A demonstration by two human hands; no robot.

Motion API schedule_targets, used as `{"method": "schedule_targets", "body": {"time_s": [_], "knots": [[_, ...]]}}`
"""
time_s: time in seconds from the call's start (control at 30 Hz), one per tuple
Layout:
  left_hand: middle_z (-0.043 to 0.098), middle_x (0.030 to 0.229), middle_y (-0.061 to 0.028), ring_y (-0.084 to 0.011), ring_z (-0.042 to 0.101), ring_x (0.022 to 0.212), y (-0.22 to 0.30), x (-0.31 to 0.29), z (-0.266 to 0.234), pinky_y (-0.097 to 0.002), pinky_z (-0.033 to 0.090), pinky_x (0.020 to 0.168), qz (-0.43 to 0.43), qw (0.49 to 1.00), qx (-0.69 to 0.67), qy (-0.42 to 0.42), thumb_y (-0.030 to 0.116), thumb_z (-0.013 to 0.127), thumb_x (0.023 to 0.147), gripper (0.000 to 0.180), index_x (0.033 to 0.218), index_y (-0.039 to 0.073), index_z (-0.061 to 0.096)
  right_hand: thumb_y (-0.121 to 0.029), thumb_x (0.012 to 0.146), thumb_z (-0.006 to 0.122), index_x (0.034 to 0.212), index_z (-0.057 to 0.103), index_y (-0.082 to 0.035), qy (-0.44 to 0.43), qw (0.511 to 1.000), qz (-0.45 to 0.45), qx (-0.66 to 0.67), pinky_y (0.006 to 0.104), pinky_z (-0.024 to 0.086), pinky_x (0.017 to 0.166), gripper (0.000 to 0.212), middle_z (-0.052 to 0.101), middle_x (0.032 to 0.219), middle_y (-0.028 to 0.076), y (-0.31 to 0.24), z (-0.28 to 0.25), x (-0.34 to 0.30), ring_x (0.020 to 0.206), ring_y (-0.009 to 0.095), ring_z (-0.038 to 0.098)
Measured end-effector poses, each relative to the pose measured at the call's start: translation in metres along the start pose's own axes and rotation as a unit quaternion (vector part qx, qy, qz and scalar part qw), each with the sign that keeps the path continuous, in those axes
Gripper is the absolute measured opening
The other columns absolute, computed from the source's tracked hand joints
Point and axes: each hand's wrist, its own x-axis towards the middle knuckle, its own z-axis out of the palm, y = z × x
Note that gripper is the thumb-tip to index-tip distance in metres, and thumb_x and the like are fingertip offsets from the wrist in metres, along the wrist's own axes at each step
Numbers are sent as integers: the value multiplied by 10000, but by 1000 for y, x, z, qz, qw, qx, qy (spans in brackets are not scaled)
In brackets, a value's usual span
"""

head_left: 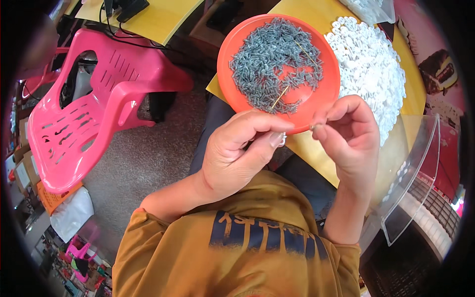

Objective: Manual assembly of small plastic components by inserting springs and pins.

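My left hand (pixel 237 148) is closed, thumb against fingers, on a small white plastic piece (pixel 282 141) that peeks out at the fingertips. Just to its right, my right hand (pixel 351 138) pinches a tiny greyish piece (pixel 313 127), too small to name. The hands are apart, in front of the near rim of an orange-red round basin (pixel 228 94). Inside the basin lies a heap of small grey pieces (pixel 262 54), spring-like in look, with two thin yellowish sticks. Right of the basin spreads a pile of small white plastic pieces (pixel 371 69), some ring-shaped.
Basin and pile rest on a yellow table (pixel 316 161). A clear plastic panel (pixel 415 178) stands at its right edge. A clear bag (pixel 373 10) lies at the far right. To the left stands a pink plastic chair (pixel 99 109), with another yellow table (pixel 170 17) behind it.
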Motion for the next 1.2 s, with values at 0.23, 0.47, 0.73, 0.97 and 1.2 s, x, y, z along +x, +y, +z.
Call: {"method": "schedule_targets", "body": {"time_s": [0.23, 0.47, 0.73, 0.97, 1.2], "knots": [[562, 760, -38, -84, 518, 648, 11, 6, 17, -205, 411, 574, 81, 988, 129, -14, -42, 588, 756, 173, 918, 17, 598, 92, 708, 632, 918, 473, -28, -17, 998, 10, 58, 209, 433, 713, 289, 554, 836, 20, -11, 1, -22, 782, 81, 538], [553, 708, -33, -101, 512, 593, 5, 0, 23, -230, 395, 506, 160, 963, 214, -42, -55, 629, 705, 179, 859, 28, 595, 103, 705, 626, 933, 477, -23, -6, 998, 11, 55, 193, 435, 683, 300, 539, 835, 14, -12, -3, -38, 778, 72, 539], [545, 693, -34, -100, 509, 571, 11, -5, 33, -224, 400, 501, 181, 944, 269, -57, -52, 625, 709, 155, 835, 30, 590, 90, 729, 604, 929, 473, -26, -16, 998, 17, 56, 184, 427, 681, 266, 527, 827, 1, -11, -8, -48, 763, 59, 524], [549, 722, -37, -88, 507, 576, 4, -13, 40, -214, 405, 508, 156, 966, 208, -16, -48, 610, 721, 125, 822, 20, 578, 19, 793, 591, 977, 542, 13, -19, 992, 32, 117, 196, 428, 715, 190, 562, 872, 14, 0, -10, -64, 791, 67, 531], [552, 716, -47, -106, 515, 576, 1, -16, 46, -219, 413, 514, 191, 951, 243, -17, -53, 615, 716, 137, 826, 18, 574, 3, 819, 581, 934, 589, 21, -5, 982, 51, 180, 197, 439, 719, 117, 601, 859, 22, 7, -6, -77, 790, 63, 541]]}}
